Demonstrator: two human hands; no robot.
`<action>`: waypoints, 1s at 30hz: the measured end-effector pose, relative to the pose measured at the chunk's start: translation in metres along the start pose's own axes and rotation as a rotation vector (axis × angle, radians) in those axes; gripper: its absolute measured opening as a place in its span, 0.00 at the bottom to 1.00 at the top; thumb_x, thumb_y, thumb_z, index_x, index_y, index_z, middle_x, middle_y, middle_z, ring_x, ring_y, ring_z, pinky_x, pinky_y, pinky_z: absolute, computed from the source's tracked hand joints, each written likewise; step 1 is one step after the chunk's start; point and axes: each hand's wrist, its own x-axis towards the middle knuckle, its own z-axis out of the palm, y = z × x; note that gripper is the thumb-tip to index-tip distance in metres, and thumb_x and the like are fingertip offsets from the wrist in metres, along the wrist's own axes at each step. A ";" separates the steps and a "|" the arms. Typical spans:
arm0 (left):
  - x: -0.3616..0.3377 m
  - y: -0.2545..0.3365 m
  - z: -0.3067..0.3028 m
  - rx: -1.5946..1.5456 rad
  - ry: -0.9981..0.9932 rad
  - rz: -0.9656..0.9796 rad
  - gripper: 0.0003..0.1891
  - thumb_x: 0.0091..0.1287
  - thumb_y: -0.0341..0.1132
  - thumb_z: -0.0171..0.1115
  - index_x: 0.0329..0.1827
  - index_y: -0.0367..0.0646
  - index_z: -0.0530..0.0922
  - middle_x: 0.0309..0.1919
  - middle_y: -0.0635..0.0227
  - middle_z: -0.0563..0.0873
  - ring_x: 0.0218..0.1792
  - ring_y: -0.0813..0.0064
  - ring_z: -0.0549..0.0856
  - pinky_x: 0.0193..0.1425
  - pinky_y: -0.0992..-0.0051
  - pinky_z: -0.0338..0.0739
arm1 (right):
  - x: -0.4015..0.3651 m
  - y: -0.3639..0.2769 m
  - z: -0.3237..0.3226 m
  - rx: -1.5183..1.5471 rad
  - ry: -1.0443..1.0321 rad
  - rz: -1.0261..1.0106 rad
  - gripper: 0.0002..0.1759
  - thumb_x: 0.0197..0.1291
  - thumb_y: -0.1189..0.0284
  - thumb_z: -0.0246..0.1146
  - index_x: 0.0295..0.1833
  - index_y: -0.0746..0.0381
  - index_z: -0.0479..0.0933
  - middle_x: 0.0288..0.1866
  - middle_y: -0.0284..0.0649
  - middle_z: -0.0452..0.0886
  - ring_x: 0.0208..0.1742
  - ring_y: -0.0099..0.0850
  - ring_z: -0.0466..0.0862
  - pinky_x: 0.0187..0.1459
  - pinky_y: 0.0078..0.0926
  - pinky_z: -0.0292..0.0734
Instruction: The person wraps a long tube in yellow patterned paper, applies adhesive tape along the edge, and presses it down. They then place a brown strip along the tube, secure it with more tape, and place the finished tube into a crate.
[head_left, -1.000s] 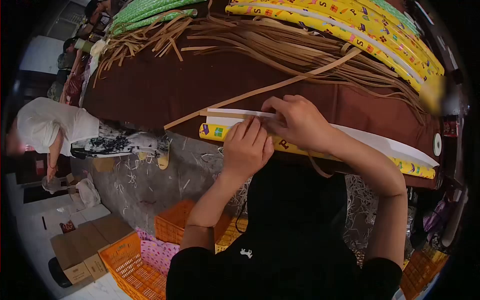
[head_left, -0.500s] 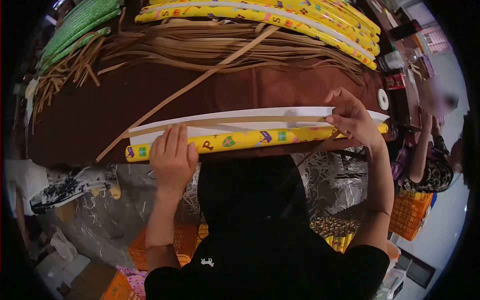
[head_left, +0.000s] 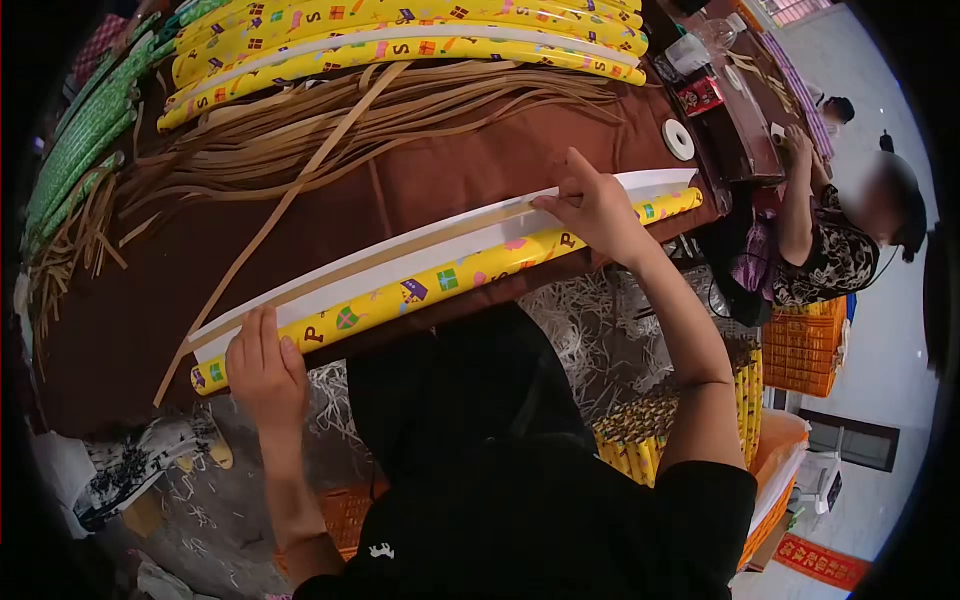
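A yellow printed roll of wrapping paper (head_left: 430, 288) lies slantwise along the table's near edge, its white paper flap (head_left: 655, 183) spread on the far side. Down this flap runs a tan strip (head_left: 400, 240), visible from the left end as far as my right hand. My left hand (head_left: 265, 368) is closed over the roll near its left end, fingers reaching onto the flap. Thumb and finger of my right hand (head_left: 597, 208) pinch the tan strip's end, right of the roll's middle; the exact grip is partly hidden. To the right of that hand the flap shows only white.
Behind lie a bundle of tan strips (head_left: 330, 135), several yellow rolls (head_left: 400, 45) and green rolls (head_left: 85, 150). One loose strip (head_left: 270, 225) crosses the brown table. A white tape ring (head_left: 679, 140) sits at far right. Another person (head_left: 835, 240) sits on the right, near an orange crate (head_left: 805, 345).
My view has swung, so the table and roll appear tilted and shifted left. The right hand has moved a little leftward along the flap; my left hand stays at the roll's left end.
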 end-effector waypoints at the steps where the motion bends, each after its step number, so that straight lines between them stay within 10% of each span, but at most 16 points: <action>1: 0.000 0.000 0.000 -0.003 0.001 0.005 0.17 0.70 0.34 0.50 0.56 0.34 0.79 0.55 0.57 0.82 0.49 0.55 0.81 0.55 0.59 0.74 | 0.000 0.001 0.001 -0.003 0.016 -0.034 0.20 0.56 0.70 0.71 0.50 0.58 0.69 0.21 0.40 0.79 0.26 0.44 0.82 0.28 0.39 0.72; 30: 0.022 0.047 -0.005 0.178 -0.092 -0.085 0.16 0.67 0.36 0.54 0.53 0.40 0.81 0.55 0.59 0.78 0.58 0.56 0.74 0.64 0.52 0.63 | 0.005 0.008 0.009 -0.013 0.008 -0.079 0.19 0.54 0.72 0.69 0.47 0.58 0.68 0.23 0.44 0.81 0.30 0.48 0.83 0.31 0.43 0.75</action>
